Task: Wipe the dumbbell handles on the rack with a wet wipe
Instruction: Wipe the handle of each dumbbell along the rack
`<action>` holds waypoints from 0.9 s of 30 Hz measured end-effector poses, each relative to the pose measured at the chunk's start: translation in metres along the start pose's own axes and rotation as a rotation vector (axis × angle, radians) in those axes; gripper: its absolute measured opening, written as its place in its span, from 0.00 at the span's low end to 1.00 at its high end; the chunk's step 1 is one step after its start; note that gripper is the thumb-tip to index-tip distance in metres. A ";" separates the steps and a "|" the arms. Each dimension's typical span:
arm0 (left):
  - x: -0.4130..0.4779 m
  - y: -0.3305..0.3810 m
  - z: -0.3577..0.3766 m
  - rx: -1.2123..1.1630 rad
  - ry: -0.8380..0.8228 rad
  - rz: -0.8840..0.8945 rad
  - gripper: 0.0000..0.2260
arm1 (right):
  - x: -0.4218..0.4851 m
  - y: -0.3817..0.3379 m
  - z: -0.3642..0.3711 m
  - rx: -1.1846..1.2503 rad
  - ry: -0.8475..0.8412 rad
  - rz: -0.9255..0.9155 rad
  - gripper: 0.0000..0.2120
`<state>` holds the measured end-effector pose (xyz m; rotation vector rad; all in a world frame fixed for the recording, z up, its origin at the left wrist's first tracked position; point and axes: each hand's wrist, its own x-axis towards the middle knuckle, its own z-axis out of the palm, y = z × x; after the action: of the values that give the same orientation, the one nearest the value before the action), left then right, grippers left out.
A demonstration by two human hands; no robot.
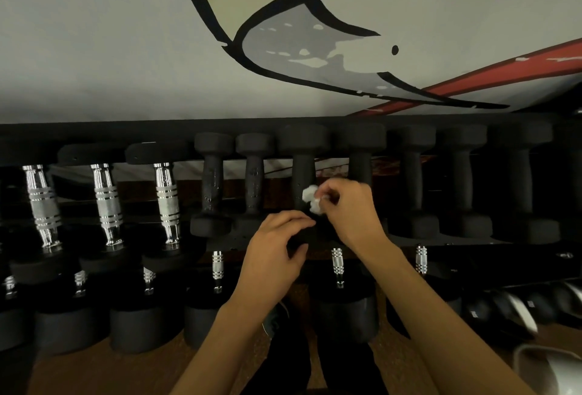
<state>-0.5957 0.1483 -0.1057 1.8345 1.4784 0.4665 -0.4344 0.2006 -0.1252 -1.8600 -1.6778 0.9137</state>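
Observation:
A row of black dumbbells lies across the top shelf of the dark rack [94, 130]. My right hand [349, 208] pinches a crumpled white wet wipe [311, 199] against the lower part of one black dumbbell's handle [302, 174], the third black one from the left. My left hand [277, 246] is curled over the near head of that same dumbbell, which it mostly hides. Two black dumbbells [212, 183] to the left show wet specks on their handles.
Three chrome-handled dumbbells [105, 202] lie at the left of the top shelf. More black dumbbells [459, 180] continue to the right. A lower shelf holds dumbbells with short chrome handles [337, 264]. A painted wall rises behind the rack.

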 end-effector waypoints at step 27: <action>-0.006 0.001 0.002 -0.018 0.020 0.005 0.21 | -0.001 -0.008 -0.009 -0.027 -0.047 -0.007 0.06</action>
<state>-0.5954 0.1421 -0.1059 1.8254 1.4785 0.5004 -0.4330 0.2017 -0.1129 -1.8630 -1.7308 0.9432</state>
